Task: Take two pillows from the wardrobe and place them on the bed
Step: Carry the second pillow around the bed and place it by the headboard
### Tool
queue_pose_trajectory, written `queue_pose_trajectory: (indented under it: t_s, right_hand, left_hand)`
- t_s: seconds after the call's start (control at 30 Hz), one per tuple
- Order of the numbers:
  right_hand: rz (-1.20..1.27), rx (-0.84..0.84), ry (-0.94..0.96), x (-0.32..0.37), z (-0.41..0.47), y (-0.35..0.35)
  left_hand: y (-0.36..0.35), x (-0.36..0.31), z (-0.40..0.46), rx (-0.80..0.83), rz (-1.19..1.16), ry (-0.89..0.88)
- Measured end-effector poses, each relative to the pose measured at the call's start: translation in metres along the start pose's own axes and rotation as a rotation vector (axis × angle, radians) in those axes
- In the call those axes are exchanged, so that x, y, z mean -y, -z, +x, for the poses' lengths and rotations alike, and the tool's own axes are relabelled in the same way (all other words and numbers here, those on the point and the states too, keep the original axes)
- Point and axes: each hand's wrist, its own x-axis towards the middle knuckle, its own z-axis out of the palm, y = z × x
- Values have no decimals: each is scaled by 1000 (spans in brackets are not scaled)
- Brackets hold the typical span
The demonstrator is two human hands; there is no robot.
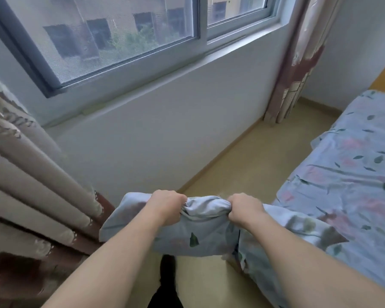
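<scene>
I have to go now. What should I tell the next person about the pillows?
Left hand: grips the top edge of a pillow.
Right hand: grips the same edge.
The pillow hangs in the air above the floor, beside the bed, not on it.
Done: one pillow is out of the wardrobe.
Left: lay it on the bed. No second pillow is in view; the wardrobe is out of view.

Soft, even daylight comes in through the window [111, 41] at far left, casting barely any shadows. Wide-angle bending curves the edges, and the whole picture looks slightly soft.
</scene>
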Motion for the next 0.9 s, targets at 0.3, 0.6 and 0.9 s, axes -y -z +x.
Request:
queue_pose_trajectory:
  t_s: [0.3,0.6,0.9]
  right_hand:
    - [107,43,-260,-16,157,58]
    - [210,-61,-507,-86,252,115]
    - [277,-88,-663,-244,367,172]
  left_hand:
    - [52,83,204,69,49,-258]
    - [131,75,387,7,163,-546]
    - [206,-14,591,-19,246,-684]
